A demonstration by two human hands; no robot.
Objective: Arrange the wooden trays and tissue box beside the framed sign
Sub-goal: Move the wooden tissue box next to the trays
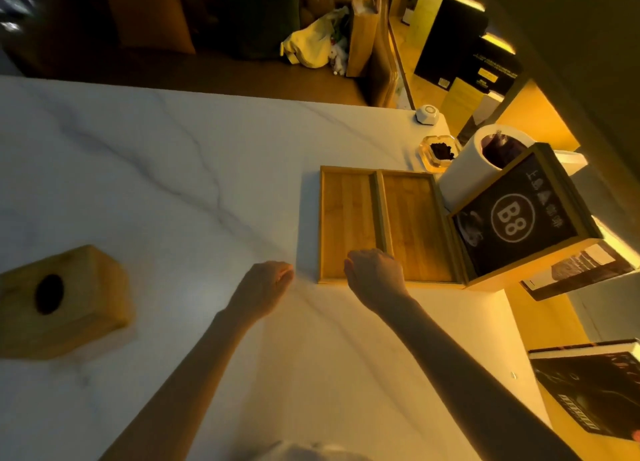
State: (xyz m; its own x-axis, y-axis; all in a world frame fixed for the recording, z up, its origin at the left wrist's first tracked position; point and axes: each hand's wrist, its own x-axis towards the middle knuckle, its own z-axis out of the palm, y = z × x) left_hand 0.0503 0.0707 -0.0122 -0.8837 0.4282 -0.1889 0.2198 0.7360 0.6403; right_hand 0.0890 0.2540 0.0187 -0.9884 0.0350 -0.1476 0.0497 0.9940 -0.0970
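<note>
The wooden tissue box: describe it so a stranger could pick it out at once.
Start at the white marble table and look to its near left side, far from the two wooden trays lying by the framed sign on the right. The tissue box stands alone there, a chunky wooden block. Unlike the flat, shallow trays, it has a dark oval hole in its top.

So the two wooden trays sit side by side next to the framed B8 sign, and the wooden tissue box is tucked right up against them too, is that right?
Not quite. The head view shows the two wooden trays side by side next to the framed B8 sign, but the wooden tissue box stands apart, far to the left on the marble table.
</note>
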